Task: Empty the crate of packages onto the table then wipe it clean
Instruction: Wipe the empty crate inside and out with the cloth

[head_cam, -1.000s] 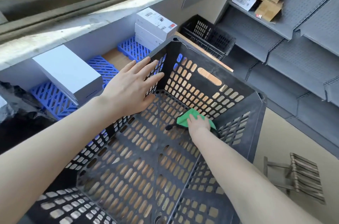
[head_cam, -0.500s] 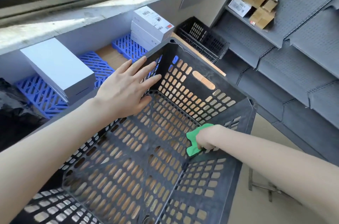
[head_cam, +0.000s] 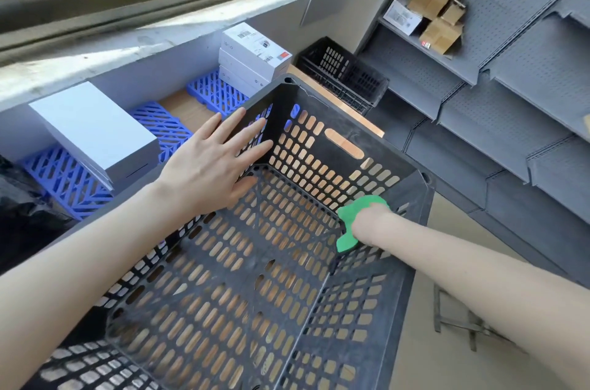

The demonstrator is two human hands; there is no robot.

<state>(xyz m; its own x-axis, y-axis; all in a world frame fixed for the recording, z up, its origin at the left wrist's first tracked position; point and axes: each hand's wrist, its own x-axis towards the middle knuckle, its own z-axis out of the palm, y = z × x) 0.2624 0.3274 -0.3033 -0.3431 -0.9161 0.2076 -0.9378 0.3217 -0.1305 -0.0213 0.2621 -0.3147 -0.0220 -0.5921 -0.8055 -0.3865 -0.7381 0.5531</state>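
Black perforated crate (head_cam: 281, 95) sits on the wooden table (head_cam: 188, 105); wood shows through the floor slots. In it are the right hand (head_cam: 370, 220) and a green cloth (head_cam: 346, 242). The right hand is curled around the cloth, which is bunched against the far right inner corner. The left hand (head_cam: 204, 166) is flat with its fingers spread, pressing on the crate's left wall near the far corner and gripping nothing. The packages are on the table to the left of the crate. A stack of white boxes (head_cam: 255, 54) stands by the wall, and a large white box (head_cam: 92, 131) lies on blue plastic grids (head_cam: 67, 179). A second black crate (head_cam: 344, 73) sits at the table's far end; can't tell its contents. The grey shelving (head_cam: 510, 70) on the right holds cardboard boxes (head_cam: 440, 3).
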